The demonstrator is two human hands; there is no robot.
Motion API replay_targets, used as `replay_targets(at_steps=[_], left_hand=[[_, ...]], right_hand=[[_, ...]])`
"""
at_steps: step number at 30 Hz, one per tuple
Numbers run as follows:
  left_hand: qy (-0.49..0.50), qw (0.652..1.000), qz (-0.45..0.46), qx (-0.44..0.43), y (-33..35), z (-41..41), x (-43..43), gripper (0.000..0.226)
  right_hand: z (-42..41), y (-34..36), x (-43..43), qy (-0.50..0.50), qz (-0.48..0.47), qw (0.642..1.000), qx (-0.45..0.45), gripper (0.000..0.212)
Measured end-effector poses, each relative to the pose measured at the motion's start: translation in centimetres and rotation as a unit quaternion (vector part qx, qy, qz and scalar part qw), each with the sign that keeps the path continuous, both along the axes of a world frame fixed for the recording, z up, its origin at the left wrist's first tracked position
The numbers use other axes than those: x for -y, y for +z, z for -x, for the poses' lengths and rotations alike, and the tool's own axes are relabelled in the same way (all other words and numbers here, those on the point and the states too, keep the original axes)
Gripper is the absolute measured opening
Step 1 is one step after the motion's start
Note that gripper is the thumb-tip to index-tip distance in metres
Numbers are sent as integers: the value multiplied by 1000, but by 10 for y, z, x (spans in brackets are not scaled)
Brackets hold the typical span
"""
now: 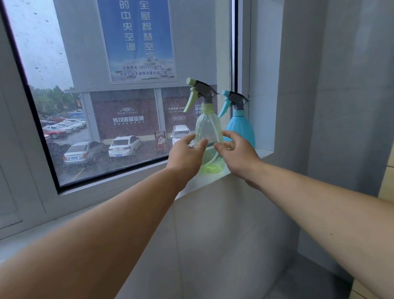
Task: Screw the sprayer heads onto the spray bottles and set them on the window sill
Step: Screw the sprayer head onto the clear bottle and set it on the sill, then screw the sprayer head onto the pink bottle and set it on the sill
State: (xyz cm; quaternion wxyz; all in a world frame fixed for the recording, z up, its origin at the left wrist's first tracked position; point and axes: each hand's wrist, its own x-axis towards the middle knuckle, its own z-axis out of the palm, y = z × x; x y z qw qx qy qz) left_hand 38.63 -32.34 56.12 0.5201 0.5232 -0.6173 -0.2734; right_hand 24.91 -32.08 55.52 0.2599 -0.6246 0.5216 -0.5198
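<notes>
A clear green spray bottle (208, 127) stands upright on the white window sill (260, 154), with a grey and light-green sprayer head (200, 91) on its neck. My left hand (185, 154) touches its lower left side and my right hand (236, 151) its lower right side, fingers curled around the body. Just behind it to the right stands a blue spray bottle (241, 127) with its own grey and blue sprayer head (233, 99), close to the window frame.
The window pane (108, 123) runs along the back of the sill, with a dark frame post (236, 50) right of the bottles. A grey wall (329, 90) closes the sill's right end. Grey tiled wall lies below the sill.
</notes>
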Motion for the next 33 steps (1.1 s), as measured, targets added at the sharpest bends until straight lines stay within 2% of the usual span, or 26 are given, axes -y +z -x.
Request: replay_targets(at_steps=[4,9,13,16,18,20,23,28,30,33], left_hand=[[-8,1000,-1,12,1,-1,-1,56],[5,999,-8,40,3,-1,0,60],[32,998,-20,49,3,-5,0,80],[45,998,-20,26,5,-5,-13,84],[56,998,-7,-5,4,-3,-31,77],[59,998,11,-33,-2,2,-54,60],[25,998,0,-51,-29,20,-90,42],[-98,988,-118,2,-126,65,-132,32],[-152,967,-198,44,-173,79,-142,33],[-195,921,-317,114,-244,95,-154,49]], right_hand=[[2,1,1,2,-1,1000,-8,52],[6,1,3,-1,-6,1000,-9,68],[14,3,-1,-12,5,1000,-8,64],[22,3,-15,-18,16,1000,-9,59],[30,-2,-32,-22,20,1000,-7,53],[43,-14,-52,-29,17,999,-1,44],[68,-49,-89,-31,-6,999,4,33],[112,-136,-157,-57,-108,993,4,32],[127,-174,-176,-71,-155,985,1,31],[150,-234,-202,-88,-230,969,4,25]])
